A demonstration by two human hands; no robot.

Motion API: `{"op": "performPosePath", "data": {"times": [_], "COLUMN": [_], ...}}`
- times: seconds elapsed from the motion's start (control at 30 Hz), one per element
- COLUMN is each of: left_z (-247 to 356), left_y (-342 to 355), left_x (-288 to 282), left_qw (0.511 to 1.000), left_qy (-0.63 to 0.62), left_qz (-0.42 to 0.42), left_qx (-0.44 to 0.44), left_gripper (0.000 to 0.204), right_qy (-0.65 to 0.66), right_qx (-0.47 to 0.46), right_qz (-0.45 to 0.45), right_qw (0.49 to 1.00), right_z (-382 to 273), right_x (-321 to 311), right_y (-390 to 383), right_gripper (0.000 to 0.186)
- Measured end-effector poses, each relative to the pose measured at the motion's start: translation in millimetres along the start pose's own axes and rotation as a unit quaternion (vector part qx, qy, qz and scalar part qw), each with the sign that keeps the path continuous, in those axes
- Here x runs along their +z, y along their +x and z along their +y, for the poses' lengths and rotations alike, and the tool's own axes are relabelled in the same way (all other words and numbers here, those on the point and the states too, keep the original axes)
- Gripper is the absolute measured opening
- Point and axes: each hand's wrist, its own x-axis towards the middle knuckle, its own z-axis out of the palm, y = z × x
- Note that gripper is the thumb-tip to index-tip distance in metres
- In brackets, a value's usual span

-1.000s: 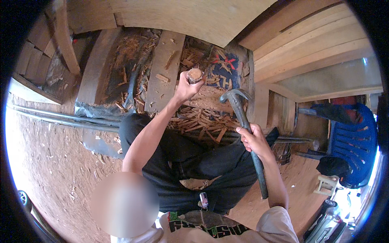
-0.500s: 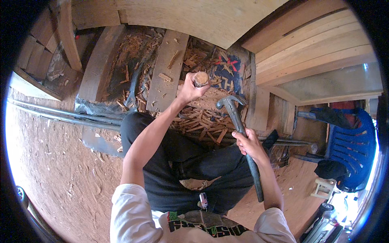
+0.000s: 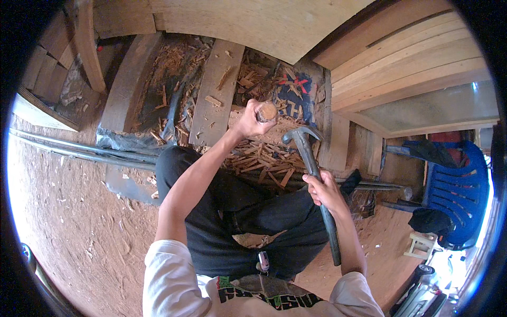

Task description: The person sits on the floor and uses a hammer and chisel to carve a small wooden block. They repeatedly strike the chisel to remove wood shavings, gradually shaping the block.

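My left hand (image 3: 248, 124) is closed around a thick round wooden handle (image 3: 267, 111), whose worn, pale end faces up at me. Whatever lies below that handle is hidden by the fist. With my right hand (image 3: 326, 191) I grip a claw hammer (image 3: 311, 161) partway along its dark shaft. The hammer's head points away from me, right of the wooden handle and apart from it. Beneath the left hand is a chipped wooden board (image 3: 282, 124), partly covered by splinters. A heap of wood chips (image 3: 269, 158) lies between it and my crossed legs.
Broad planks (image 3: 216, 95) lie left of the work, with shavings on them. Stacked boards (image 3: 406, 68) rise at the far right, and a large plywood sheet (image 3: 237, 24) overhangs the far side. A blue plastic chair (image 3: 457, 193) stands at right. Metal pipes (image 3: 84, 150) run along the left.
My left hand and the wooden handle have shifted slightly right and nearer. The hammer stays almost where it was, still apart from the handle.
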Motion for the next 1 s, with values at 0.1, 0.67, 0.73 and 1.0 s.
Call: {"op": "performPosePath", "data": {"times": [0.1, 0.67, 0.73, 1.0], "left_z": [-1.1, 12.7, 12.4, -4.7], "left_y": [-0.3, 6.6, 7.6, 28.5], "left_x": [3.7, 4.4, -3.5, -22.5], "left_qw": [0.999, 0.998, 0.991, 0.958], "left_qy": [-0.009, -0.048, -0.117, -0.219], "left_qz": [-0.040, 0.020, 0.067, 0.160], "left_qx": [0.025, 0.021, -0.015, -0.096], "left_gripper": [0.019, 0.016, 0.015, 0.017], "right_qy": [0.032, -0.080, -0.001, 0.096], "right_qx": [0.007, -0.055, -0.045, -0.003], "right_qz": [0.034, 0.076, 0.025, 0.023], "right_qw": [0.999, 0.992, 0.999, 0.995], "right_z": [-7.8, -41.6, -34.4, 18.8], "right_x": [0.3, 6.6, -0.5, 19.1], "right_y": [-15.6, 6.9, 6.5, 6.5], "right_gripper": [0.023, 0.026, 0.028, 0.031]}}
